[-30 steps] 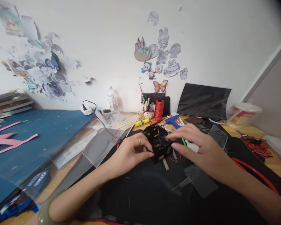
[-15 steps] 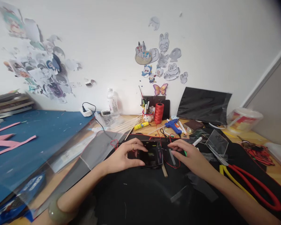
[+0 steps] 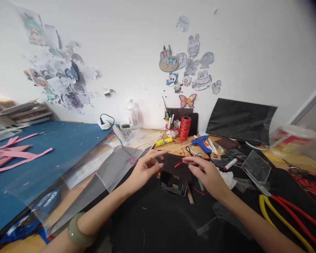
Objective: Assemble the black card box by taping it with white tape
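A small black open-topped box [image 3: 173, 185] with shiny, see-through-looking sides sits on the black mat, with a dark flat panel [image 3: 177, 170] at its back edge. My left hand [image 3: 146, 172] is at the panel's left side, index finger stretched out and the other fingers bent; I cannot tell whether it touches the panel. My right hand [image 3: 208, 175] hovers at the right with fingers extended and thumb apart. A small red piece [image 3: 178, 164] shows just beyond its fingertips, over the panel. Beneath that hand runs a thin red wire [image 3: 198, 190].
Large scissors [image 3: 276, 200] with red and yellow handles lie at right, near a clear plastic sheet [image 3: 256, 166]. A blue glue gun [image 3: 202, 144], red thread spool [image 3: 184, 128] and pen cup [image 3: 172, 131] stand behind. Pink strips [image 3: 21, 153] lie on the blue surface at left.
My left hand has drawn back from over the box towards its upper left. The dark panel now shows behind the box, and the red piece appears by my right fingertips. The view has shifted left.
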Available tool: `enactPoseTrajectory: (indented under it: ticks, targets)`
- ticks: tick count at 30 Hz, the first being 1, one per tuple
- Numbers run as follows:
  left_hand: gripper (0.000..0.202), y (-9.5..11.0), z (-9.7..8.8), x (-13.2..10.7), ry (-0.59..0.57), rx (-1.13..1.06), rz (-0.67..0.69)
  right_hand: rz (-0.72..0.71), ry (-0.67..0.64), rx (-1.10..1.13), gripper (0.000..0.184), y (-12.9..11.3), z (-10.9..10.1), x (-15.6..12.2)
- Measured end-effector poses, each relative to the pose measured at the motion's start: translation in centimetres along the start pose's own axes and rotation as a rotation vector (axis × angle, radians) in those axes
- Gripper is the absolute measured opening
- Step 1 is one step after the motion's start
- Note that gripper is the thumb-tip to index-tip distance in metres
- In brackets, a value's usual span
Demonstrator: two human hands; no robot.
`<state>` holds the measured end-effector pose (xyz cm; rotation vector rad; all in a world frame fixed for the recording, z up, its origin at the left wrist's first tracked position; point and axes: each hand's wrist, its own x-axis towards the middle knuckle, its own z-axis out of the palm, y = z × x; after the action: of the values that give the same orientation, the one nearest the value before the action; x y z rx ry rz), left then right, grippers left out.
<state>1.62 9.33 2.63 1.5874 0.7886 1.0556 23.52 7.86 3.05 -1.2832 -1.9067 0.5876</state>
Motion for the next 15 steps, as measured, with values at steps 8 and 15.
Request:
enactPoseTrajectory:
  ticks: [8, 15]
  targets:
    - [0.035, -0.2, 0.4, 0.3, 0.207, 0.091, -0.021, -0.011, 0.187, 0.022, 0.025, 0.2, 0.4, 0.6]
    - [0.029, 2.8, -0.6, -3.6, 0.33, 0.168, -0.002, 0.063, 0.303, -0.014, 0.024, -0.2, -5.4, -2.4]
